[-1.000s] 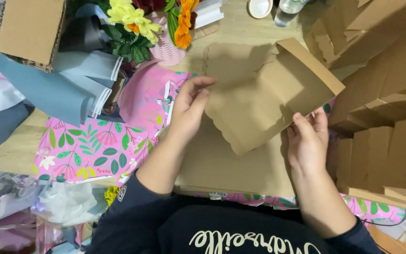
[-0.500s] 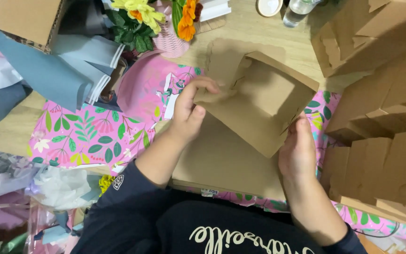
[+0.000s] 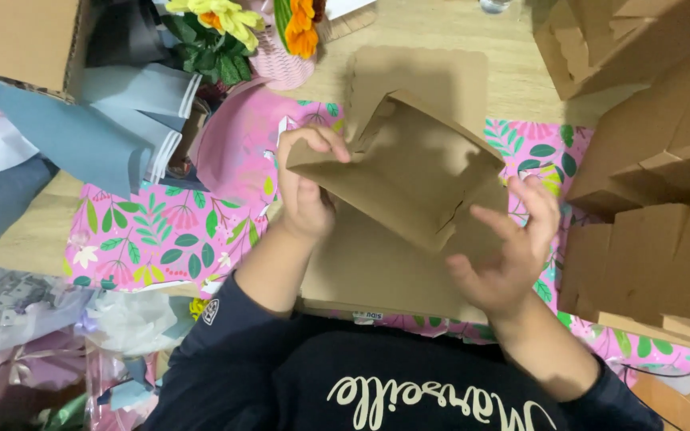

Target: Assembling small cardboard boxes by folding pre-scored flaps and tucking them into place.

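Cluttered tabletop point(image 3: 441, 20): my left fingers point(image 3: 317, 144) and right fingers point(image 3: 493, 219) pinch light, creasable kraft box point(image 3: 409, 179) at opposite edges.

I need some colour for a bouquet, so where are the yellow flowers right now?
The yellow flowers are at the top left of the head view, beside the orange flowers and above the pink leaf-patterned paper.
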